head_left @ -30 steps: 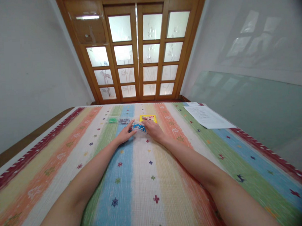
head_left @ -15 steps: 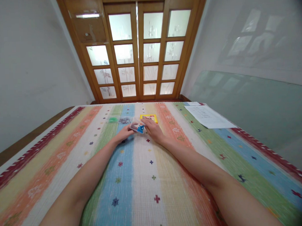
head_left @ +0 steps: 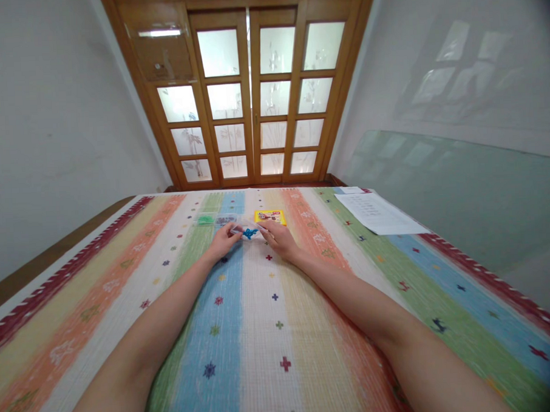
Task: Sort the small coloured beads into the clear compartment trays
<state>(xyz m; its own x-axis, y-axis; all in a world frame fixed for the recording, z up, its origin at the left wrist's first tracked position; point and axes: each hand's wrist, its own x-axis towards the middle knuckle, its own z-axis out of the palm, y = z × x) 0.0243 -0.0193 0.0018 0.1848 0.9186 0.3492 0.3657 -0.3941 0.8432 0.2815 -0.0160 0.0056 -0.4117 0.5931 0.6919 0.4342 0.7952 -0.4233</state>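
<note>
Between my hands a small clear plastic box [head_left: 236,229] with blue pieces [head_left: 249,233] is held low over the table. My left hand [head_left: 225,239] is closed, thumb and fingers pinching its left side. The fingers of my right hand [head_left: 277,237] are closed on the right side of the clear plastic; whether that is the box or its lid, I cannot tell. Just beyond sit a clear box of dark pieces [head_left: 225,220] and one of green pieces [head_left: 206,220]. A flat yellow box [head_left: 273,214] with printing lies behind my right hand.
A striped cloth [head_left: 262,328] covers the table. White printed sheets [head_left: 378,213] lie at its right side. Wooden doors with glass panes [head_left: 252,97] stand beyond the far edge, and a pale glass panel [head_left: 448,204] leans along the right wall.
The clear box has tilted between my hands, and the blue pieces have shifted slightly left. My left hand has moved slightly, its thumb now showing on the box's near side.
</note>
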